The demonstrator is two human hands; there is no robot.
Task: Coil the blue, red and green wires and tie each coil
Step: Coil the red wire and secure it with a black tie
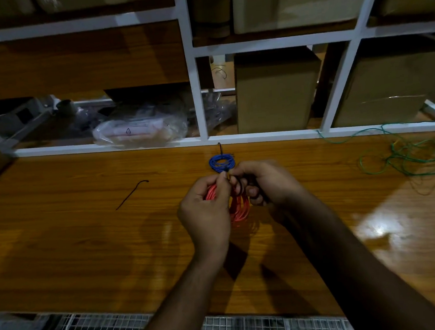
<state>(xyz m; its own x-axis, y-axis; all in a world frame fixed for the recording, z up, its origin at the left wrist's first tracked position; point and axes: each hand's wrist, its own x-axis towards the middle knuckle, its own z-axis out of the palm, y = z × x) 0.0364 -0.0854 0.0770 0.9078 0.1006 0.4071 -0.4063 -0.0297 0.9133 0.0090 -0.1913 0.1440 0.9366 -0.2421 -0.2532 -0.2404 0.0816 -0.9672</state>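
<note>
Centrally, above the wooden table (86, 242), the left hand (206, 213) and right hand (265, 184) together pinch one black tie (239, 186) round one red coil (238, 210), one tied blue coil (221, 163) just beyond, one loose green wire (408, 158) far right, one spare tie (131, 194) left

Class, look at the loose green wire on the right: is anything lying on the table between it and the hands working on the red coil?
Nothing visible does. Bare tabletop separates the right hand from the green wire. The blue coil lies beyond the hands, the spare black tie off to their left.
</note>
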